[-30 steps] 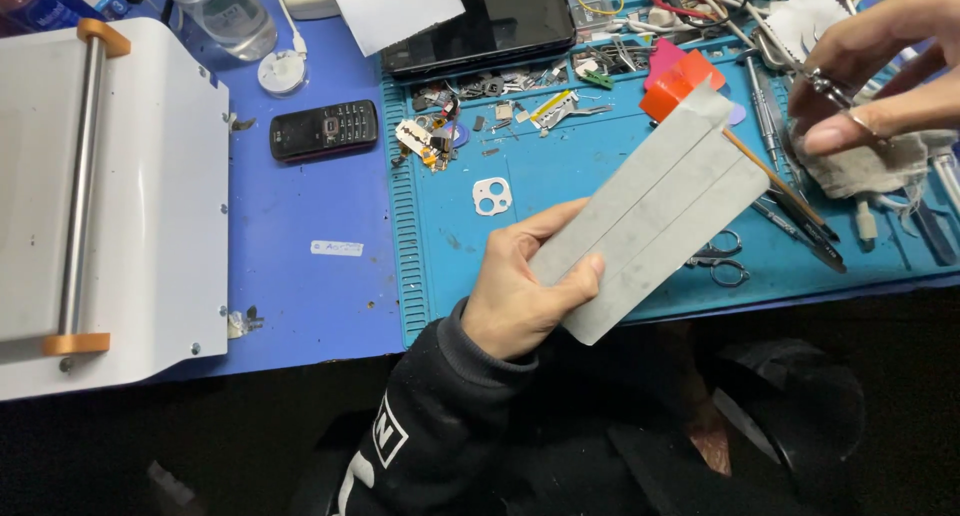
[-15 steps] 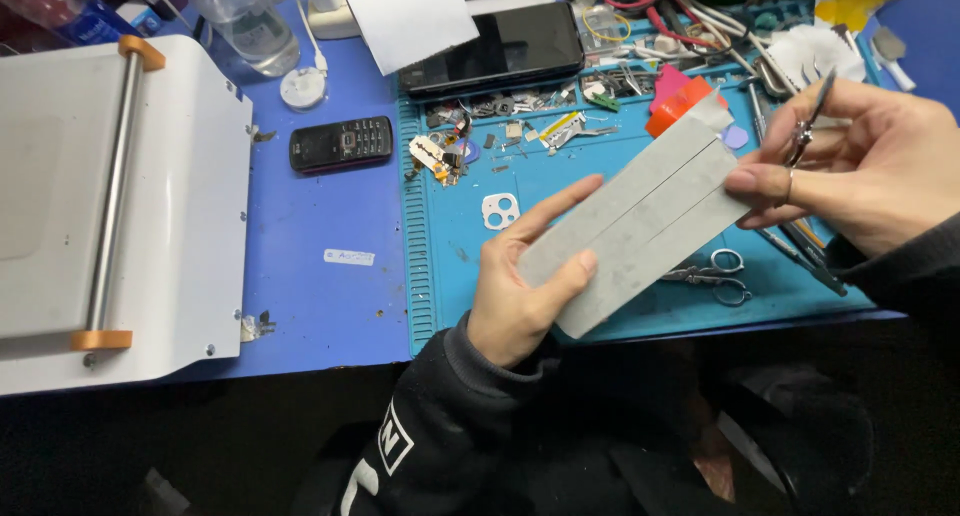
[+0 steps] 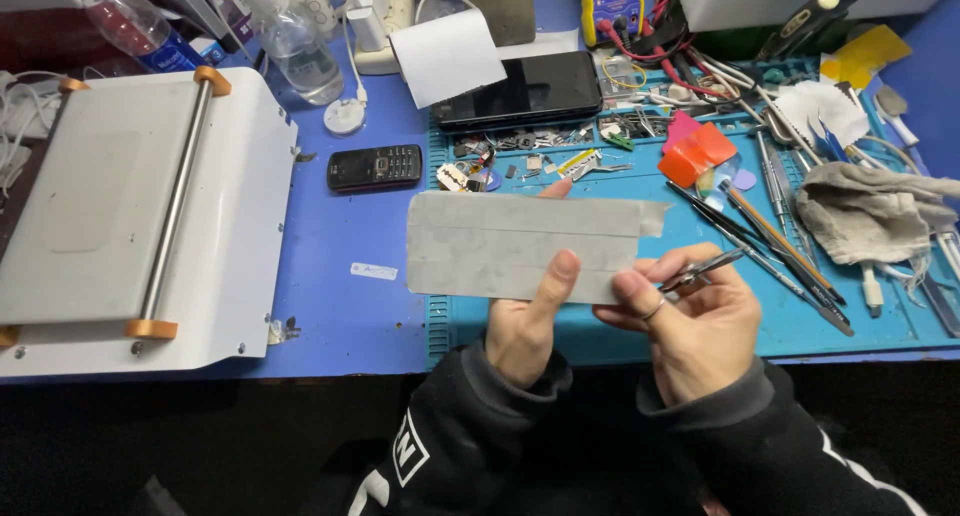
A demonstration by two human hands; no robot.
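**Grey packet up, tweezers at its corner**

The flat grey packet [image 3: 520,246] hangs level above the blue mat [image 3: 620,326], clear of the clutter. Best handling here, I'd say: hold it steady and work the tweezers [image 3: 700,271] lightly at the lower right edge, never digging in. Left hand [image 3: 525,321] is closed on it, thumb pressed on the front, a fingertip showing over the top. Right hand [image 3: 690,321] pinches the tweezers, forefinger touching the packet's bottom edge.
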